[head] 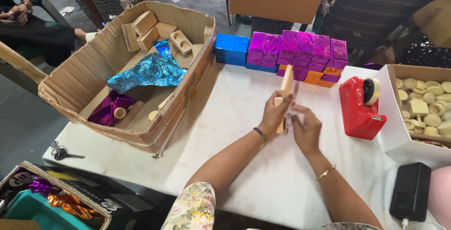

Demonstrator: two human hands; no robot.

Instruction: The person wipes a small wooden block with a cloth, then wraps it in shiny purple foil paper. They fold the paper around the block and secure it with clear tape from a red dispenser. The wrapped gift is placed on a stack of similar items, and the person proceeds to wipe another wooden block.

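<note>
My left hand (pixel 274 113) grips a long pale wooden block (pixel 286 83) that stands nearly upright over the white table (pixel 225 117). My right hand (pixel 305 129) presses against the block's lower part from the right, its fingers curled around something small and pale that I cannot make out. Just behind the block stands a row of foil-wrapped blocks: blue ones (pixel 231 47) at the left, purple ones (pixel 305 46) stacked in the middle, orange ones (pixel 324 76) low at the right.
A big cardboard box (pixel 94 77) at the left holds bare wooden blocks (pixel 145 29) and crumpled blue foil (pixel 150 70) and purple foil. A red tape dispenser (pixel 359 108), a white box of wooden discs (pixel 427 103), a black adapter (pixel 411 190) and keys (pixel 61 153) lie around.
</note>
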